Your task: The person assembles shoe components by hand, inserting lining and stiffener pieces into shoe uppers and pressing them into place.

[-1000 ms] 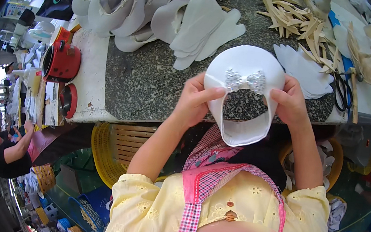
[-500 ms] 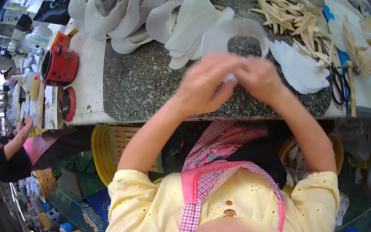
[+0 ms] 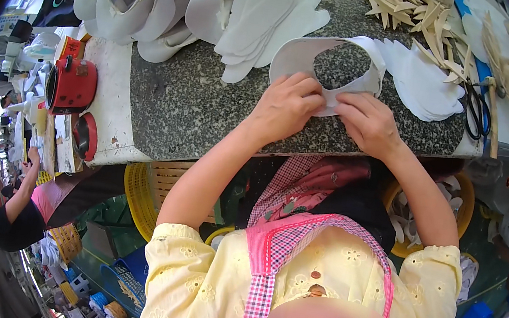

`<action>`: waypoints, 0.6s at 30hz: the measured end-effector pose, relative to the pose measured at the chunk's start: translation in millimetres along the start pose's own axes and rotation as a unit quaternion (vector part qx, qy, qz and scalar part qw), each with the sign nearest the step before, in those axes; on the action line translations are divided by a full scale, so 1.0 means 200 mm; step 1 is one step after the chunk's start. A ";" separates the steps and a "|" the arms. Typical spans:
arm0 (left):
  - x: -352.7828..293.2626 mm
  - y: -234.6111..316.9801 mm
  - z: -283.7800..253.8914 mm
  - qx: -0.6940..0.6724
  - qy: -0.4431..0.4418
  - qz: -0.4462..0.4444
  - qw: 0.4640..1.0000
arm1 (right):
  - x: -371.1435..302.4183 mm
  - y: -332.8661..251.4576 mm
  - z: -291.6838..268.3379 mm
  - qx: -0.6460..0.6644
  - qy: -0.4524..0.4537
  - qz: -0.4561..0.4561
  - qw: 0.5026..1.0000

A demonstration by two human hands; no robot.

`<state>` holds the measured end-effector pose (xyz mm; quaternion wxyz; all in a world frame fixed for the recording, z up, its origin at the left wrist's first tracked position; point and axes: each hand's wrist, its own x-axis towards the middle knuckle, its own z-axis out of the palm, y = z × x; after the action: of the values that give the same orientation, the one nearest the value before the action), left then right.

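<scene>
A head-worn fisheye, left of a side-by-side pair, looks steeply down past the wearer's yellow shirt to the surface, catching the left hand and right hand at close range. Toward the curved left rim, a distant co-worker appears tipped sideways.

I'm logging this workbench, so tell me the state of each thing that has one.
White shoe upper: held, near edge gripped
Left hand: closed on the upper
Right hand: pinching the upper
Cream pieces: loosely heaped
Flat white pieces on the right: stacked, fanned
Scissors: open or shut unclear
Right yellow basket: holding pale pieces
</scene>
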<state>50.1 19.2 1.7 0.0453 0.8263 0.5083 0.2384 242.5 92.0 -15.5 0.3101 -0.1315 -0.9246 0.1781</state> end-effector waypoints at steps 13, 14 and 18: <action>0.05 0.05 0.03 -0.033 0.061 -0.058 0.996 | -0.03 -0.03 0.00 -0.010 -0.027 0.012 1.000; 0.06 0.05 0.03 -0.048 0.076 -0.051 0.995 | -0.04 -0.02 -0.01 0.009 -0.017 0.024 1.000; 0.04 0.00 0.08 -0.029 0.078 -0.043 0.996 | -0.02 -0.04 -0.01 -0.016 -0.037 0.019 0.999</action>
<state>60.5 29.5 -8.9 0.0398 0.7807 0.5386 0.3142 245.8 84.3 -13.6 0.2701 -0.1474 -0.9353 0.1744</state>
